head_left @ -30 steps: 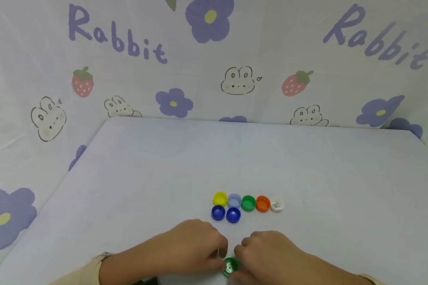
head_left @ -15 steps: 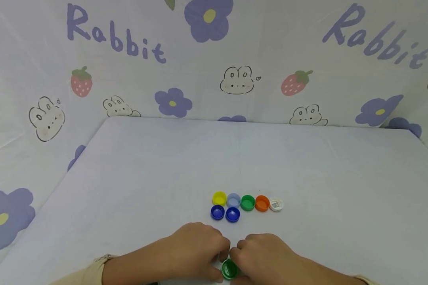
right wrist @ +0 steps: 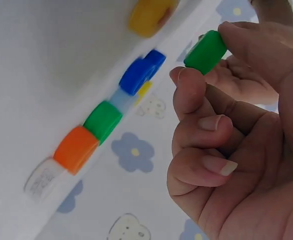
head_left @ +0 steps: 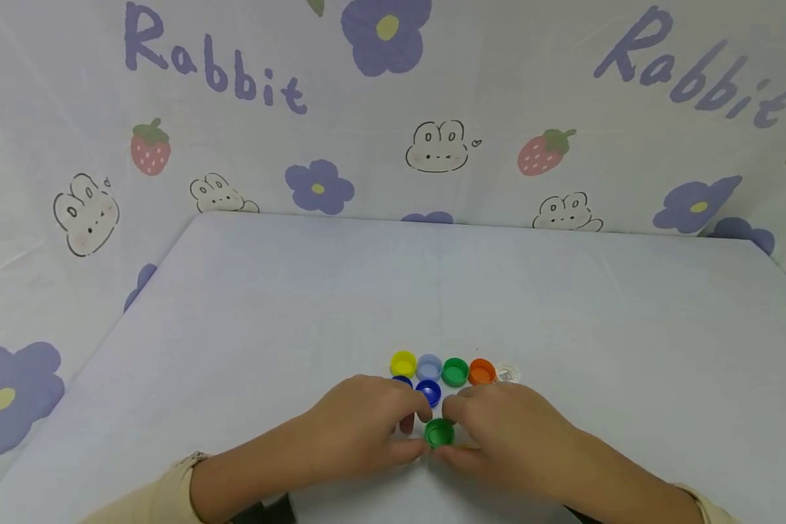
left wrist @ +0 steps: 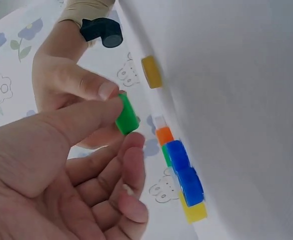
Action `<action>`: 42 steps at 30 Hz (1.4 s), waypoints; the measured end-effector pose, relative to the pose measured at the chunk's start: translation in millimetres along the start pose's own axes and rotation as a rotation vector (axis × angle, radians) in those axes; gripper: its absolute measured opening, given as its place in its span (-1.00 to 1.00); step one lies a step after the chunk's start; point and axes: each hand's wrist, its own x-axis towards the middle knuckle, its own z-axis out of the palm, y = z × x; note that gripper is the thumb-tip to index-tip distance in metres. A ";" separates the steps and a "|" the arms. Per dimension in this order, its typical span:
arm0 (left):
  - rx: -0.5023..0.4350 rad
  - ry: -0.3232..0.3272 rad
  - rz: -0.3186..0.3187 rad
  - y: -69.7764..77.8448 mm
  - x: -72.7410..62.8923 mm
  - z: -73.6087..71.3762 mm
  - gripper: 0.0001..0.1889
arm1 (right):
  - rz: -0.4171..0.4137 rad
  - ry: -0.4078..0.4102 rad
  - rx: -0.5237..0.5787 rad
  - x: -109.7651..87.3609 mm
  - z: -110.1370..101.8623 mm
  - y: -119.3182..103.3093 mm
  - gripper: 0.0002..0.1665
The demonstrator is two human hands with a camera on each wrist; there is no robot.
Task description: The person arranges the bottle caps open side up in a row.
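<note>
A green bottle cap (head_left: 439, 433) is between my two hands, just in front of the group of caps, open side up in the head view. My left hand (head_left: 363, 429) pinches it from the left, thumb and index finger at its side. From the right, my right hand (head_left: 514, 437) pinches it the same way. Both wrist views show the green cap (left wrist: 127, 115) held off the table between the fingertips. Beyond it are two dark blue caps (head_left: 429, 394), one partly hidden by my left hand.
A back row holds yellow (head_left: 403, 364), pale blue (head_left: 429, 367), green (head_left: 455, 372), orange (head_left: 482, 372) and white caps (head_left: 507, 373). Each wrist view shows a separate yellow-orange cap (left wrist: 151, 71) on the table, out of sight in the head view. A dark object (head_left: 265, 511) sits below my left forearm.
Both hands have moved forward and slightly right, away from the near edge, bringing the green cap close to the dark blue caps. The left dark blue cap is now partly covered.
</note>
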 end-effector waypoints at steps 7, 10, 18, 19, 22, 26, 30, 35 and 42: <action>-0.029 0.126 0.088 -8.3 9.5 0.7 -0.80 | 0.055 0.050 0.063 4.2 -6.3 12.0 -0.69; -0.041 0.153 0.119 -12.4 14.5 2.5 -0.84 | 0.052 0.069 0.067 5.3 -4.4 16.4 -0.63; 0.038 0.147 0.105 -12.9 27.9 4.5 -0.88 | 0.084 0.077 0.046 6.4 0.6 23.2 -0.60; 0.055 0.147 0.103 -12.3 29.5 4.5 -0.87 | 0.089 0.074 0.042 6.7 0.8 23.5 -0.61; 0.093 0.147 0.090 -11.0 33.9 4.4 -0.86 | 0.103 0.060 0.029 7.7 0.8 24.1 -0.63; 0.123 0.138 0.070 -10.6 38.3 4.0 -0.82 | 0.134 0.036 0.004 8.9 1.2 24.7 -0.64; 0.125 0.117 0.059 -11.3 40.8 3.9 -0.81 | 0.135 0.032 -0.027 10.1 3.9 25.4 -0.62; 0.133 0.102 0.054 -12.6 43.0 4.0 -0.82 | 0.143 0.031 -0.036 10.4 5.7 26.4 -0.60; 0.130 0.102 0.043 -14.0 43.4 4.2 -0.85 | 0.123 0.061 -0.055 10.8 6.5 27.2 -0.55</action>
